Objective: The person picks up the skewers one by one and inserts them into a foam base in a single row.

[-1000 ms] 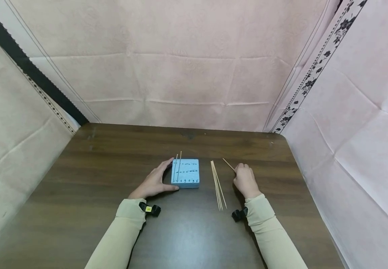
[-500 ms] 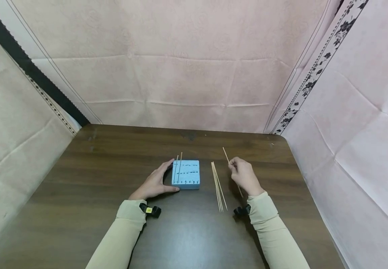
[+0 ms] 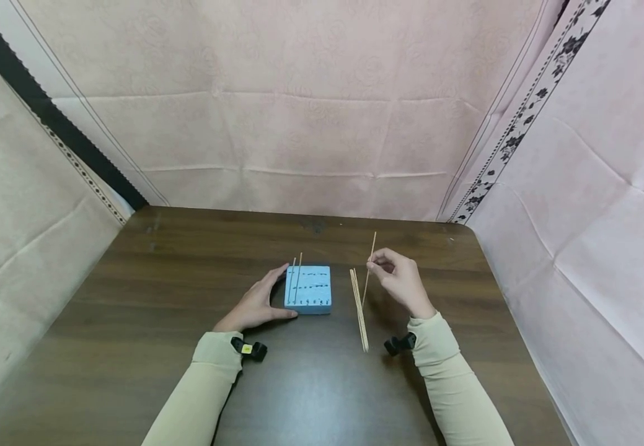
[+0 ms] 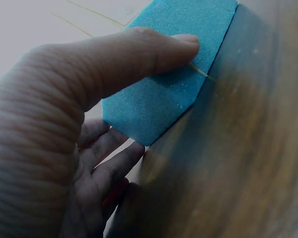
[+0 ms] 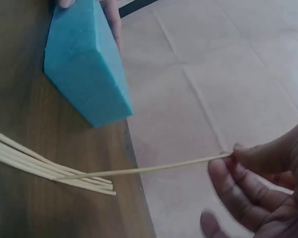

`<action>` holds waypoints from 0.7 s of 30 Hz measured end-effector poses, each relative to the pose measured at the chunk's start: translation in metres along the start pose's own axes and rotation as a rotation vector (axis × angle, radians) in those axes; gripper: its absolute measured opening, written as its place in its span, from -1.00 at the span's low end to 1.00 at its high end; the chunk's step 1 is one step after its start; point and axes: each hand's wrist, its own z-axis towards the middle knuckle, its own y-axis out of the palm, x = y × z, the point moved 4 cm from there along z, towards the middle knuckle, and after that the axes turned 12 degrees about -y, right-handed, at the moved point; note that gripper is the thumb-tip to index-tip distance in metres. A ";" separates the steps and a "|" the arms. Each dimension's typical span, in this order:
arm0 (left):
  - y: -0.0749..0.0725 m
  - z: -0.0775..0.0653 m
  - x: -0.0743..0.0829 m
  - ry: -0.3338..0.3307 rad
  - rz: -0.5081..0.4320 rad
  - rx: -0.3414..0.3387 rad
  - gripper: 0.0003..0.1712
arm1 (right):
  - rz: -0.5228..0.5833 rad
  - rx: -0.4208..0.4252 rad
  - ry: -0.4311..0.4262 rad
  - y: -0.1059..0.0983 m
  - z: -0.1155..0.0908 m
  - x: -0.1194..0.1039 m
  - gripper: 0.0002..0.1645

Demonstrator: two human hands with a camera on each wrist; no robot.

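stick in right hand, now nearer bundle

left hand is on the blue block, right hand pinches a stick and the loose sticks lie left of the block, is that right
Not quite: the loose sticks lie to the right of the blue block, between it and the right hand, as the head view shows. The rest holds: the left hand is on the blue block and the right hand pinches a stick.
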 end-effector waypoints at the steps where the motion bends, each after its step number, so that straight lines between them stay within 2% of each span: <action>1: 0.000 0.000 0.000 -0.002 -0.001 -0.001 0.36 | 0.014 0.010 -0.016 0.000 0.001 -0.008 -0.96; 6: 0.002 -0.001 0.000 -0.001 -0.002 0.001 0.36 | 0.064 0.048 -0.091 -0.001 0.006 -0.053 -0.94; 10: 0.001 0.000 -0.001 0.001 -0.004 0.001 0.36 | 0.131 0.057 -0.152 0.006 0.012 -0.055 -0.94; 16: 0.002 0.000 -0.002 -0.005 0.000 0.003 0.36 | 0.233 0.032 -0.247 0.029 0.017 -0.051 -0.92; 21: 0.001 0.001 -0.001 -0.009 -0.006 0.006 0.38 | 0.216 -0.025 -0.299 0.046 0.020 -0.060 -0.94</action>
